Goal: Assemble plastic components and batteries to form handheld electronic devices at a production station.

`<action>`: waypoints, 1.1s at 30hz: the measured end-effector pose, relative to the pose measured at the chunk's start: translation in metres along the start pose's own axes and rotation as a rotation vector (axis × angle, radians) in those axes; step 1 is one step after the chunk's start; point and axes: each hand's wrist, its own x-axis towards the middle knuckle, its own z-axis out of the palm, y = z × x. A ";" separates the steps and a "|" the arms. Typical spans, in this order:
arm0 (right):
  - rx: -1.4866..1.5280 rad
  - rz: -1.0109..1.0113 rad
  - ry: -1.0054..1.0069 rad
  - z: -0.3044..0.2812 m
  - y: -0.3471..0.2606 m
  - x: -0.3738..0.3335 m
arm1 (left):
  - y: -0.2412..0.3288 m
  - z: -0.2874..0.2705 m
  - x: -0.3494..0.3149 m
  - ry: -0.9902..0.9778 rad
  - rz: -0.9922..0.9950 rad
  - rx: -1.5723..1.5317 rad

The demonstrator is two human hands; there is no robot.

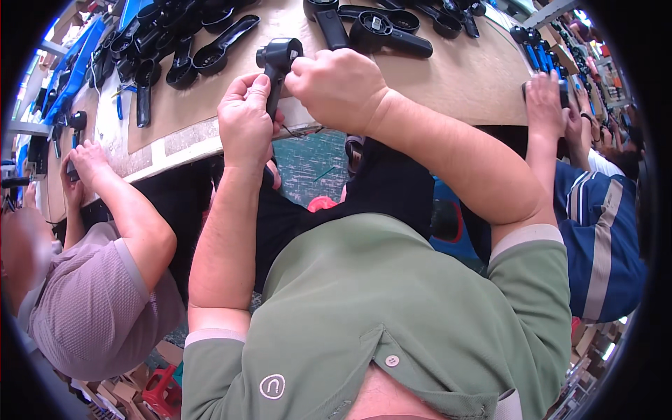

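Note:
My left hand is wrapped round the handle of a black plastic handheld housing with a round head, held upright above the table's near edge. The head points up and away from me, with a short round stub on its left side. My right hand is closed, its fingertips against the right side of the housing just below the head. Whatever those fingers pinch is hidden. Beyond my right hand lies a similar black housing with its round opening facing up.
Brown board covers the table. Several black handle parts are heaped at the far left, near a blue-handled tool. A co-worker in a mauve shirt sits at left; another in a blue jacket works at right.

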 end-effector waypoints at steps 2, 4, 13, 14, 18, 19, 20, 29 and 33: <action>0.009 0.019 -0.005 0.003 -0.005 -0.002 | -0.002 -0.001 0.002 -0.001 0.007 -0.010; 0.032 0.067 -0.023 0.005 -0.012 -0.006 | -0.006 -0.001 0.003 -0.006 0.009 -0.026; 0.215 0.291 -0.235 -0.012 -0.017 -0.002 | -0.001 0.002 -0.002 -0.011 0.025 0.016; 0.193 0.247 -0.225 -0.010 -0.012 -0.002 | -0.002 0.002 -0.001 -0.012 0.029 0.025; 0.083 0.107 -0.122 -0.008 -0.011 -0.003 | 0.000 0.005 -0.002 -0.014 0.032 0.032; 0.039 0.054 -0.077 -0.007 -0.012 -0.003 | 0.000 0.005 -0.003 -0.010 0.031 0.029; -0.005 0.001 -0.031 -0.006 -0.013 -0.004 | 0.000 0.006 -0.003 -0.006 0.030 0.026; 0.383 0.448 -0.125 0.003 -0.029 -0.016 | -0.006 0.003 -0.003 -0.052 0.083 0.084; 0.779 0.640 -0.106 0.009 -0.023 -0.015 | -0.006 0.000 -0.002 -0.053 0.084 0.043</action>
